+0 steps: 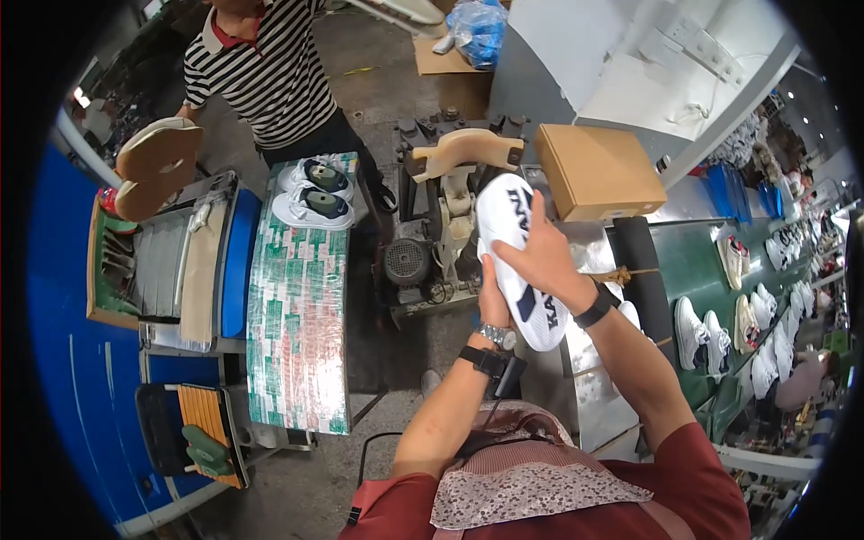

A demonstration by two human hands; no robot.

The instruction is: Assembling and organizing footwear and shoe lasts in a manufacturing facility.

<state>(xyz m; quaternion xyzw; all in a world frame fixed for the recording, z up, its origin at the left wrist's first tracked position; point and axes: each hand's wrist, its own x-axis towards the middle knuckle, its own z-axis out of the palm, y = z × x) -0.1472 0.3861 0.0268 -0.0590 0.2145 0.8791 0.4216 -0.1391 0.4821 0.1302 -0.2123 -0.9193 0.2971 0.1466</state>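
A white shoe (540, 329) is held up in front of me, its white and dark-blue sole turned toward me. My left hand (492, 301) grips its side near the lower half, the fingers partly hidden behind it. Across the sole lies my right hand (551, 261), the thumb pointing left and a finger stretched upward along the shoe's edge; it grips the shoe from the right. Beyond the shoe stands a machine with a motor (407, 262) and a curved tan pad (470, 151).
Two white shoes (313, 209) sit on a film-wrapped bench (297, 333) at left. A person in a striped shirt (270, 81) stands behind it. A cardboard box (598, 171) lies at right, near a green conveyor (661, 261) bearing several shoes. Green pieces (209, 450) rest on a slatted stool.
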